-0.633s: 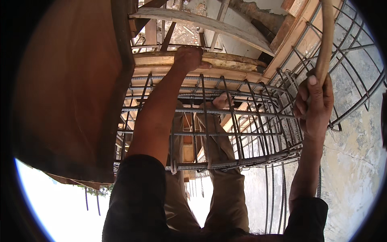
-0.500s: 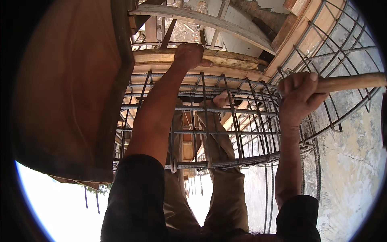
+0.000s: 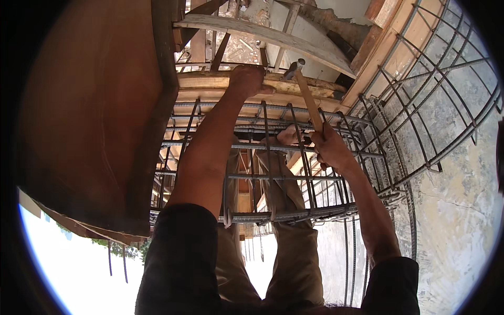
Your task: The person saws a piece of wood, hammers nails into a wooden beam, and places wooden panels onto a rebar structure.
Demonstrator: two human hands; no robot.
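My right hand (image 3: 332,149) is closed round the wooden handle of a hammer (image 3: 308,100). The hammer's metal head lies over the right part of a rough wooden beam (image 3: 210,80), and whether it touches the wood I cannot tell. Farther left, my left hand (image 3: 248,83) grips that beam from above, its fingers hidden behind the far edge and its thumb lying along the near side. Just below the beam runs a cage of steel rebar (image 3: 268,170), with my legs and a bare foot (image 3: 287,135) visible through its bars.
A large brown panel (image 3: 100,121) stands close on the left. Past the beam, a pale plank (image 3: 262,32) and other timbers cross above a drop with debris. More rebar mesh (image 3: 436,100) rises at the right, beside a weathered grey wall (image 3: 451,220).
My right hand has swung the hammer from the far right in toward the beam, and its head has come into view. My left hand keeps its hold on the beam.
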